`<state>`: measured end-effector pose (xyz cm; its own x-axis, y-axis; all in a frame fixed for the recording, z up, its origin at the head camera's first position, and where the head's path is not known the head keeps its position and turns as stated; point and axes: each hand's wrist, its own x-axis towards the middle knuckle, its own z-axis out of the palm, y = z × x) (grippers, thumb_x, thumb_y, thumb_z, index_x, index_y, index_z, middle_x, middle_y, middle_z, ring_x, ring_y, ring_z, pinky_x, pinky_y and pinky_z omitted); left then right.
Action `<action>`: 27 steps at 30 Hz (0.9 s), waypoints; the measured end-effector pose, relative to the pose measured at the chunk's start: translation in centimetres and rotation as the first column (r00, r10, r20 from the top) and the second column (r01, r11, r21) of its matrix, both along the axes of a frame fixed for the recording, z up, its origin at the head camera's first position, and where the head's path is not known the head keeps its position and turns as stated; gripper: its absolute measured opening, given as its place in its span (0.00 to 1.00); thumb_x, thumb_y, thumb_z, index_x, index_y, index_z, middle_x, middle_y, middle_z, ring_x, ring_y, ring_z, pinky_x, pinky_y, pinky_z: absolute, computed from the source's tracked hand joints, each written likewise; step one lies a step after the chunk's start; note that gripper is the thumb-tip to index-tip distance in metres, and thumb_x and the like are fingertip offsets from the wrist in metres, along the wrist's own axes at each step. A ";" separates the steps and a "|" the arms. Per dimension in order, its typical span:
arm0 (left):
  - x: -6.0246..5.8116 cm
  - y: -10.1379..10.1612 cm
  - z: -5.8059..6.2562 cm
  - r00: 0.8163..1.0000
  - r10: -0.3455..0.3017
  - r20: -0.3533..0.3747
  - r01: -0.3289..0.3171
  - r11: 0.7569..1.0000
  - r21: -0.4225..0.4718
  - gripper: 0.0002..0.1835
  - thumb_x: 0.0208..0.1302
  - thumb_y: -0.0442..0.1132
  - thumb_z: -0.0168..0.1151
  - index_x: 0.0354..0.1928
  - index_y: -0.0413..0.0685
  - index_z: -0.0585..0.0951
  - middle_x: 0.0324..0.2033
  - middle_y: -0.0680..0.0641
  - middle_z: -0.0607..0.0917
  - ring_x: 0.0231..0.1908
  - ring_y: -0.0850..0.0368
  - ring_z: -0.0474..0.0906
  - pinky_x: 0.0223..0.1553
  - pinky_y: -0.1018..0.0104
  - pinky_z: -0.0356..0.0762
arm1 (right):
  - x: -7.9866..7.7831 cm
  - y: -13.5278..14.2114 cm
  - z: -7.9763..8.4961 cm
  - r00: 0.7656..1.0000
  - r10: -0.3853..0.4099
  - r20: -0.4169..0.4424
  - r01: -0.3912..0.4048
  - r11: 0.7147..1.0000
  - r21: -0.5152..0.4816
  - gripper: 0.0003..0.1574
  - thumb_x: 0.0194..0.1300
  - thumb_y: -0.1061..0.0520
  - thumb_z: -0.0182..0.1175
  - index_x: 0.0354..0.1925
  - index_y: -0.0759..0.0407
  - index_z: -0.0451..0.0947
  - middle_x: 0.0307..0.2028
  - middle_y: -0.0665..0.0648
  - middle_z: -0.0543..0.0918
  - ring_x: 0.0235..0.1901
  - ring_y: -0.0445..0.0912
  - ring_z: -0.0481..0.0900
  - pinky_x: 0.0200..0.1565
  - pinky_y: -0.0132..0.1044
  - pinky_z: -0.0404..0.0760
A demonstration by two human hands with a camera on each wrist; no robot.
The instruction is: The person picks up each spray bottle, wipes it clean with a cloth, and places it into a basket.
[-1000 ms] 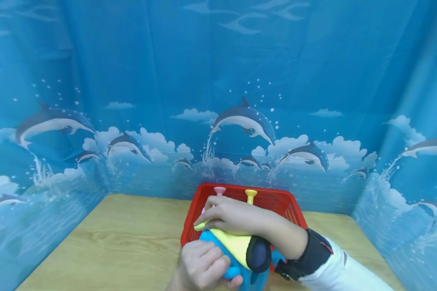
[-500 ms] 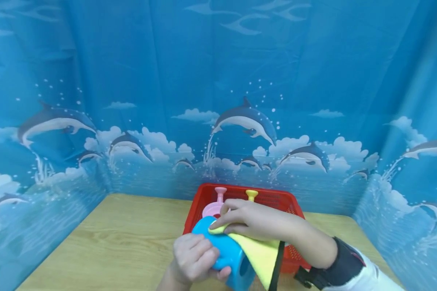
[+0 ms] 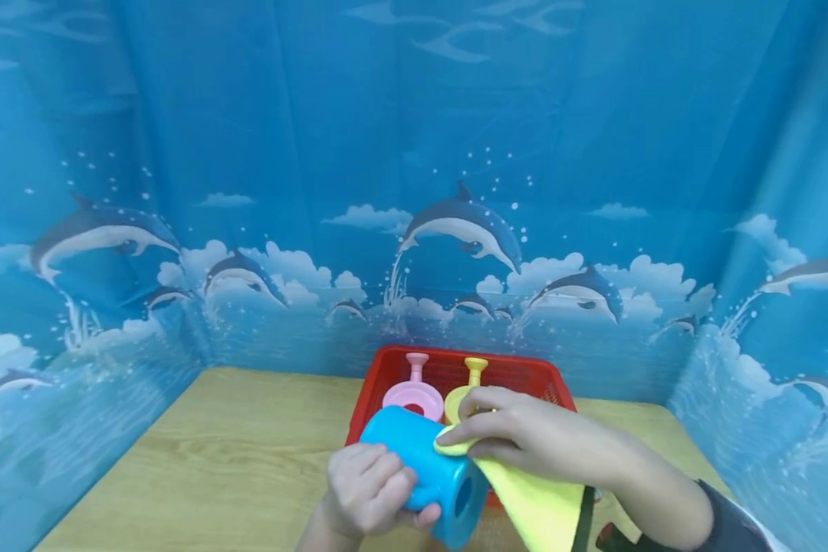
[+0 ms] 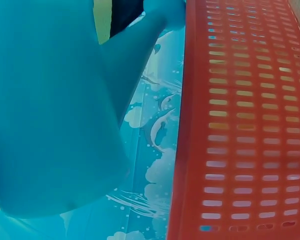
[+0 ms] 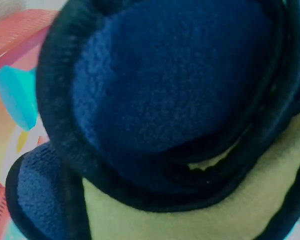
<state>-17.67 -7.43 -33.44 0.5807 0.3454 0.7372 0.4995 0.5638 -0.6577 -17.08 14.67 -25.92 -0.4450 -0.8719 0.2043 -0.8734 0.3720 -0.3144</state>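
My left hand (image 3: 369, 487) grips the handle of a blue watering can (image 3: 403, 437), which is tipped on its side over the front of the basket. In the left wrist view, the can's body (image 4: 50, 110) and spout (image 4: 135, 60) fill the left half. My right hand (image 3: 531, 429) pinches a yellow cloth (image 3: 538, 506) with dark edging, its fingertips pressing a fold of it on the can near the open end. The rest of the cloth hangs below that hand. Up close, the right wrist view shows the cloth's dark blue side (image 5: 175, 80), with a blue spout end (image 5: 17, 95) behind it.
Behind the can is a red perforated basket (image 3: 379, 376) holding a pink watering can (image 3: 414, 395) and a yellow watering can (image 3: 476, 372). The basket stands on a wooden table (image 3: 248, 445). A blue dolphin-print curtain (image 3: 414, 153) encloses the back and sides.
My right hand has slid the cloth rightward across the blue can, from its far end toward the open end. The cloth now hangs lower and farther right, uncovering more of the can.
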 end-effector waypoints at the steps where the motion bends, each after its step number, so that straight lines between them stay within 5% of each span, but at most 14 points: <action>1: 0.1 0.0 0.0 1.000 0.004 0.006 -0.004 1.000 -0.004 0.23 0.63 0.55 0.49 0.14 0.52 0.66 0.09 0.58 0.67 0.11 0.70 0.62 0.18 0.85 0.56 | -0.2 0.0 0.0 1.000 0.007 0.016 -0.007 1.000 -0.005 0.20 0.62 0.55 0.57 0.53 0.41 0.74 0.43 0.44 0.74 0.44 0.38 0.69 0.40 0.27 0.75; 10: 0.9 0.3 -0.8 0.993 -0.026 0.118 0.032 0.998 -0.046 0.22 0.64 0.56 0.50 0.15 0.56 0.65 0.10 0.61 0.69 0.13 0.73 0.63 0.26 0.88 0.59 | -2.5 -2.9 -1.0 0.989 0.053 0.140 -0.052 0.999 -0.010 0.17 0.64 0.53 0.55 0.52 0.41 0.75 0.43 0.44 0.73 0.45 0.37 0.69 0.40 0.28 0.74; 20: 0.9 0.5 -0.2 0.983 -0.108 0.147 0.114 0.993 -0.035 0.22 0.64 0.54 0.49 0.14 0.54 0.66 0.10 0.60 0.70 0.13 0.73 0.64 0.26 0.89 0.56 | -5.2 -6.7 -1.6 0.996 0.036 0.078 -0.037 0.999 0.015 0.18 0.65 0.56 0.54 0.53 0.47 0.74 0.41 0.47 0.74 0.42 0.35 0.69 0.43 0.28 0.72; 27: 1.2 0.2 -0.2 0.961 -0.180 0.210 0.190 0.981 -0.031 0.21 0.64 0.53 0.51 0.16 0.51 0.67 0.11 0.60 0.71 0.14 0.74 0.64 0.28 0.88 0.60 | -5.8 -6.9 -2.3 0.995 0.034 0.097 -0.034 0.999 0.000 0.17 0.65 0.55 0.54 0.53 0.48 0.74 0.43 0.46 0.75 0.43 0.34 0.69 0.45 0.28 0.72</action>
